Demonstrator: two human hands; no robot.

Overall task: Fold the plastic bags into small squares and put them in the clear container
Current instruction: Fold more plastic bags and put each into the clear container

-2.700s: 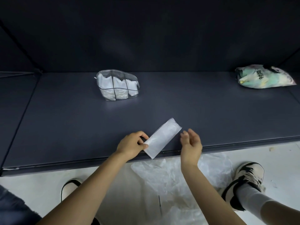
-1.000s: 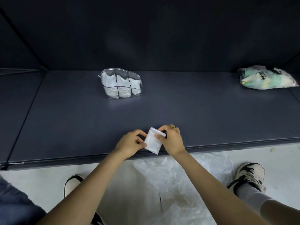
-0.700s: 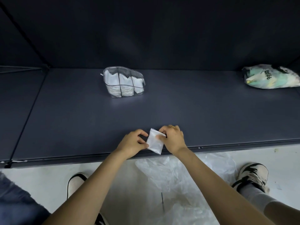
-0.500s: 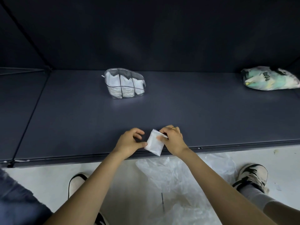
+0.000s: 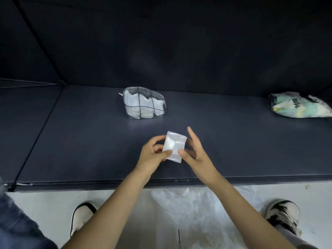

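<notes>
Head view: left hand (image 5: pixel 152 155) curled around the left edge of a small white translucent folded plastic square (image 5: pixel 173 146), thumb on its near face, fingers behind. Right hand (image 5: pixel 193 151) pinching the square's lower right corner with the thumb, index finger stretched straight up past the right edge, other fingers behind the plastic and not readable. Square held upright just above the near part of a dark navy padded shelf surface (image 5: pixel 89 141), clear of it as far as can be told.

Farther back on the same surface, a clear plastic container with thin dark dividers (image 5: pixel 144 103), standing upright, its compartments already stuffed with white folded bags. Nothing between the hands and that container. Well apart, at the far right edge of the surface, a crumpled bag printed in mint green, white and yellow (image 5: pixel 300 106), partly cut off by the frame; black characters printed on it, too distorted to read.

Below the shelf's front edge, a pale floor with a heap of loose clear plastic bags (image 5: pixel 203 209) lying between two black-and-cream sneakers: left shoe (image 5: pixel 82 218), right shoe (image 5: pixel 283 216). Both bare forearms crossing over that heap. Dark blue fuzzy fabric (image 5: pixel 16 223) at the lower left corner.
</notes>
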